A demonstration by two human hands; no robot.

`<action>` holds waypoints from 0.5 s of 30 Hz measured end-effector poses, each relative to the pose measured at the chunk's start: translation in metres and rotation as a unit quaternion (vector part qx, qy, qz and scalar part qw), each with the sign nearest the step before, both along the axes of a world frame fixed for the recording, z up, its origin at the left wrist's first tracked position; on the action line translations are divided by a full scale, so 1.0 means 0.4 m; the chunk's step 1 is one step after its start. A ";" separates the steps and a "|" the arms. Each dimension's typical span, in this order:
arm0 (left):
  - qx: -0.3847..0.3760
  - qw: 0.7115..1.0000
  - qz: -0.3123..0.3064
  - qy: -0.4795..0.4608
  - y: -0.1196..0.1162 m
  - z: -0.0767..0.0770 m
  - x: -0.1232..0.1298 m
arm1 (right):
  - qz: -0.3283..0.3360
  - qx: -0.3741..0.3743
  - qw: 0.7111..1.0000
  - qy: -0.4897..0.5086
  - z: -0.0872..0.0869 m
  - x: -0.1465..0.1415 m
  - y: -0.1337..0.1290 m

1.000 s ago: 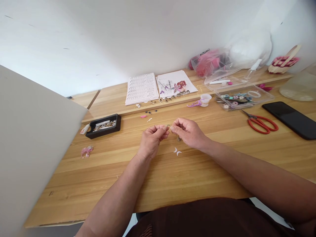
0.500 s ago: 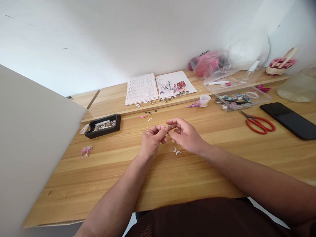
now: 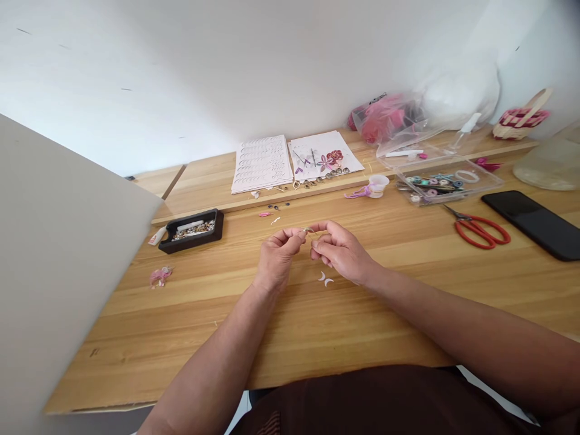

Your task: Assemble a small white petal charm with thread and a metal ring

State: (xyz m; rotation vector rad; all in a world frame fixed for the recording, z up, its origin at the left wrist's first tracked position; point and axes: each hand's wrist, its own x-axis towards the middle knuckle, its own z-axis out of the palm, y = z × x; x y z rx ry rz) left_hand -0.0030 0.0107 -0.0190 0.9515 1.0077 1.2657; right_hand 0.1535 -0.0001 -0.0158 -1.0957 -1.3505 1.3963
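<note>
My left hand [image 3: 280,254] pinches a small, thin, curved gold-green piece [image 3: 310,229] between thumb and forefinger. From the other side, my right hand [image 3: 339,249] meets the same piece with its fingertips; its thumb sits slightly lower and the other fingers are curled in. The piece is too small to name, and the fingers hide part of it. On the wooden table [image 3: 290,332] just below the hands lie two white crescent-shaped pieces [image 3: 328,282]. Beyond the hands are a pink leaf-shaped piece [image 3: 264,214], a white wavy sliver [image 3: 275,221] and several small dark bits [image 3: 276,208].
At left stands a black tray [image 3: 219,225] of beads beside a pink scrap bundle [image 3: 160,276]. Printed sheets [image 3: 260,160] lie on the back ledge. Rightward are a small cup [image 3: 377,186], a clear box [image 3: 492,183] of supplies, red-handled scissors [image 3: 480,235] and a phone [image 3: 534,220].
My right thumb has come down and away from the left fingertips, so more of the curved piece shows between the hands. The view has shifted slightly.
</note>
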 end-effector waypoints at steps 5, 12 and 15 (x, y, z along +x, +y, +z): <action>0.033 0.999 -0.003 -0.023 0.003 0.005 -0.006 | 0.005 -0.009 1.000 -0.010 0.001 0.006 0.004; -0.012 0.994 -0.037 -0.105 -0.011 0.026 0.003 | 0.019 -0.005 1.000 -0.014 -0.002 0.004 0.003; -0.021 0.993 -0.037 -0.107 -0.012 0.031 0.004 | 0.032 -0.008 0.999 -0.030 -0.010 0.004 0.005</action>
